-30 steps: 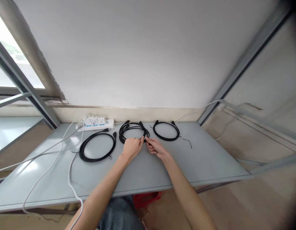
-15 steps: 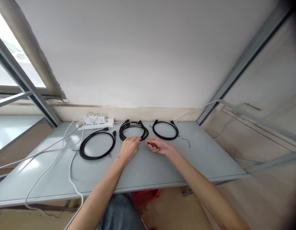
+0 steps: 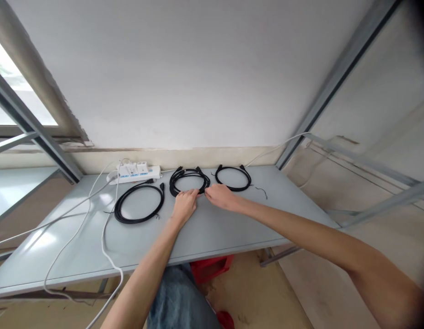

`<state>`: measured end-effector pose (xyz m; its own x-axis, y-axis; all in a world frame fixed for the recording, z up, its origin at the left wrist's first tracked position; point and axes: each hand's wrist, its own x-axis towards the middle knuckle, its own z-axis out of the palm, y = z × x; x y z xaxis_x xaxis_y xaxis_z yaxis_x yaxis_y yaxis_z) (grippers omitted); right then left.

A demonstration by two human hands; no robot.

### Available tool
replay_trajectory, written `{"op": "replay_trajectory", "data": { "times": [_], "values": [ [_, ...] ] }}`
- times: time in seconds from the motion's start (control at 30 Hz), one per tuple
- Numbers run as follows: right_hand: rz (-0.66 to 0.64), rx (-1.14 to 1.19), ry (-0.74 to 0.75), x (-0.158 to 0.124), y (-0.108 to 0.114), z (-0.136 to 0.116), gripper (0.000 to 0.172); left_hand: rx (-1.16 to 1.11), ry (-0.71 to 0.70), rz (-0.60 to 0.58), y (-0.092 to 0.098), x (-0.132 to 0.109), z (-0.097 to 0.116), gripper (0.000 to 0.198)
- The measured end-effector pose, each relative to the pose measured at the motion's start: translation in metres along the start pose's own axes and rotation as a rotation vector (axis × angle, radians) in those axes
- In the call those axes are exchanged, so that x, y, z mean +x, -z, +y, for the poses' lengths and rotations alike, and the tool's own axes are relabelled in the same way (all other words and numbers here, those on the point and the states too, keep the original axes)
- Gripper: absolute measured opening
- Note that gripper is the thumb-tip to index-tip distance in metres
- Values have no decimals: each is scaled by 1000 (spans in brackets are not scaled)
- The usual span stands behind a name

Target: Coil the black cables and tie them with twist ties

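A coil of black cable (image 3: 172, 184) with plug ends lies at the back middle of the table. My left hand (image 3: 185, 204) is closed over its near edge, fingertips pressed on the cable. Just to the right, my right hand (image 3: 220, 196) is pinched at the coil's near right edge, back of the hand upward. Whatever its fingertips grip is hidden. A larger black cable coil (image 3: 132, 221) sits to the left, with thin tie ends sticking out. Behind my right hand rests a third black cable coil (image 3: 237, 188), and a loose thin black tie (image 3: 262, 190) lies beside it.
A white power strip (image 3: 143, 175) with plugged-in adapters stands at the back left. White cords (image 3: 105, 253) run from there across the grey table (image 3: 212, 237) and over its front edge. Metal posts (image 3: 321, 109) rise at both sides. Below is a red stool (image 3: 212, 269).
My right hand has turned from palm partly showing to back upward, and its forearm has swung out to the right. The left hand stays on the middle coil. The view has shifted slightly.
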<state>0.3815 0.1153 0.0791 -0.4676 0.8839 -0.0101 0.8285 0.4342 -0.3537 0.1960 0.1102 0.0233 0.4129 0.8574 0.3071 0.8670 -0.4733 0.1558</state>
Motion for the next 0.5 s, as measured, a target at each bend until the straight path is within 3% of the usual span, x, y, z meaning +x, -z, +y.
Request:
{"op": "replay_trajectory", "data": {
  "times": [0.13,0.23,0.33,0.5],
  "values": [
    [-182,984,-366,-5,4,9,37,-41,20,56,0,0,-1,34],
    [-193,1486,-501,-8,-8,9,34,-57,32,71,0,-1,-2,33],
    [-136,1715,-490,-7,-21,5,37,-57,32,78,1,-2,-3,31],
    [-88,1800,-435,-5,-32,3,27,-34,17,63,0,-1,-3,33]
  ]
}}
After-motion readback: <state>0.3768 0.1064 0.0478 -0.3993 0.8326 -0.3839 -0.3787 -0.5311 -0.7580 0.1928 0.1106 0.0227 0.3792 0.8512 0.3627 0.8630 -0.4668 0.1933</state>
